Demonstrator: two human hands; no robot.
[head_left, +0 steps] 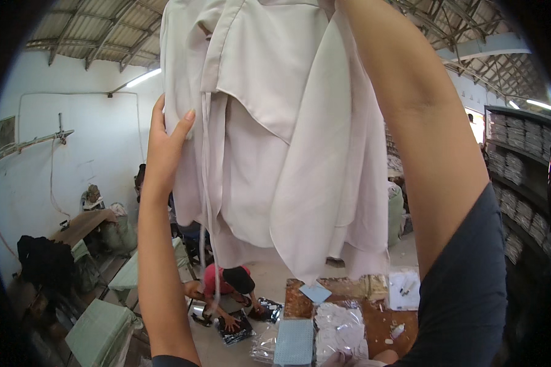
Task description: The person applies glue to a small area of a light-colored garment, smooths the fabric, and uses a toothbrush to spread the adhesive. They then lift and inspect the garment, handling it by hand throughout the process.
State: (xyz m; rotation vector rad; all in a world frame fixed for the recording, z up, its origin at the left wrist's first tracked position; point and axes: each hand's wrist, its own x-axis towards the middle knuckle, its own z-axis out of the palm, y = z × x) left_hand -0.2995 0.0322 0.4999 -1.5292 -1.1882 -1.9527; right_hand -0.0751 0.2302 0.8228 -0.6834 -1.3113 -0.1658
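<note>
A pale pinkish-grey garment [306, 153] hangs held up before me, filling the upper middle, with layered flaps and a long narrow strap down its left part. My left hand [168, 131] grips its left edge, thumb on the front and fingers behind the fabric. My right arm rises along the right side to the garment's top; that hand is out of view beyond the upper edge.
A worker in red [214, 278] bends low over dark wrapped packs [232, 324]. Below are a worn board [386, 327] with bagged white items [340, 330] and a blue mat [294, 339]. Green-covered benches [98, 327] stand left, shelves of folded stacks [520, 131] right.
</note>
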